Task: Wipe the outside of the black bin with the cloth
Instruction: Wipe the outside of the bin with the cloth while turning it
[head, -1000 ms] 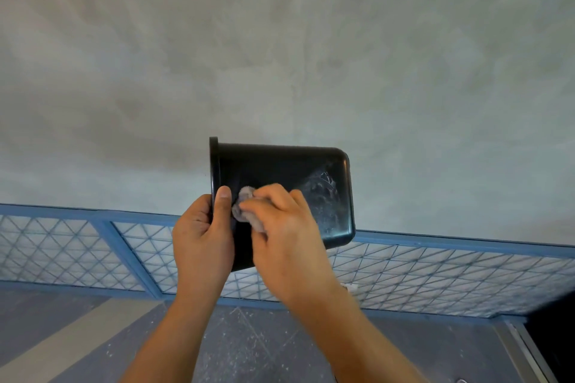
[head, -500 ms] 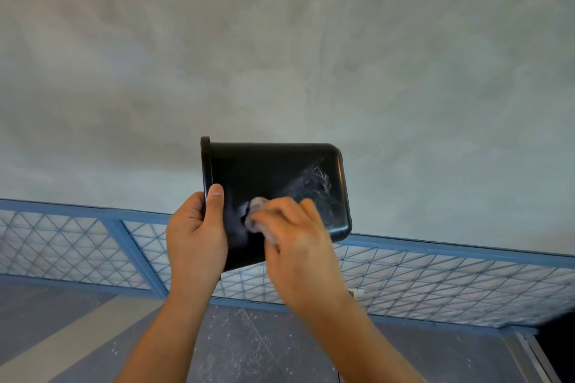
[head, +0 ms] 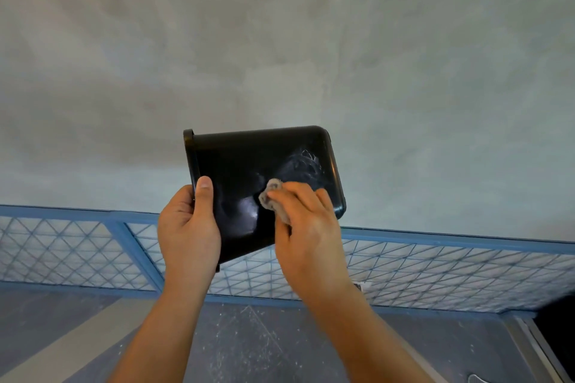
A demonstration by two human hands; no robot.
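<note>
The black bin [head: 249, 162] is held up in the air on its side, rim to the left and base to the right, with pale scuff marks near the base. My left hand [head: 189, 227] grips its rim, thumb on the outer wall. My right hand [head: 306, 227] presses a small crumpled grey cloth [head: 272, 196] against the bin's side wall, just below the scuffed patch. Most of the cloth is hidden under my fingers.
A grey plastered wall [head: 280, 40] fills the background. Below it runs a blue-framed wire mesh panel [head: 435, 270]. A dark grey speckled floor [head: 249, 345] with a pale stripe lies underneath. A dark object [head: 557, 320] sits at the lower right edge.
My right hand has slid the cloth rightward along the bin wall, away from my left thumb and toward the base. The bin has tilted slightly, its rim shifting left.
</note>
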